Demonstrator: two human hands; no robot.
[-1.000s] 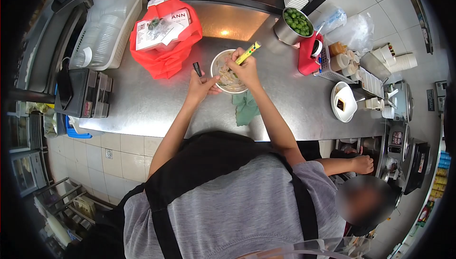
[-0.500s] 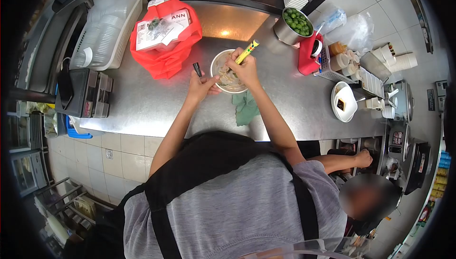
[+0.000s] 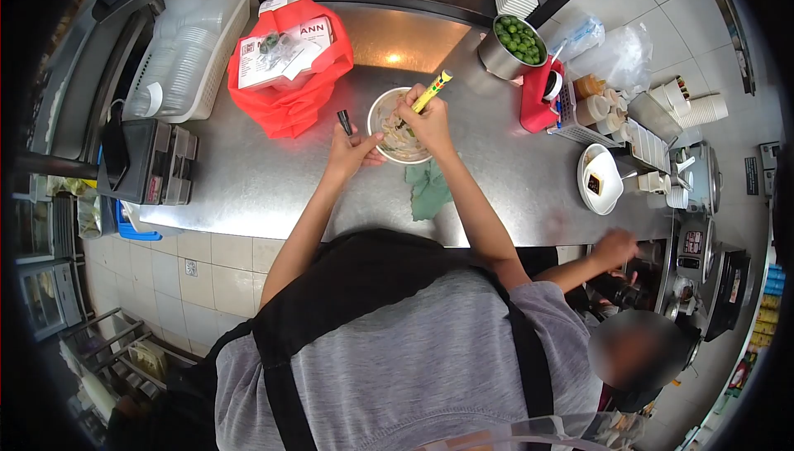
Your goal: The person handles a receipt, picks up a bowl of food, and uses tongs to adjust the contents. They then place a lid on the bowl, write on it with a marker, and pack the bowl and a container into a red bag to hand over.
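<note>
A round white takeaway bowl [image 3: 374, 118] stands on the steel counter, with food showing through what looks like a clear lid. My right hand [image 3: 427, 127] grips a yellow marker [image 3: 432, 91], its lower end over the bowl and hidden by my fingers. At the bowl's left side, the thumb and fingers of my left hand [image 3: 354, 153] touch the rim. That hand also holds a black marker cap [image 3: 344, 122], which sticks up between its fingers. A green cloth [image 3: 428, 190] lies just below the bowl.
A red bag [image 3: 289, 116] with a box and receipt stands at the left, beside a basket [image 3: 207, 91] of clear containers. A metal pot [image 3: 496, 54] of green limes and a white dish [image 3: 608, 178] are at the right. A co-worker's hand [image 3: 616, 248] is at the counter's lower right.
My hands, the marker and the bowl stay almost where they were. The co-worker's hand at the right has moved up and left, and looks blurred.
</note>
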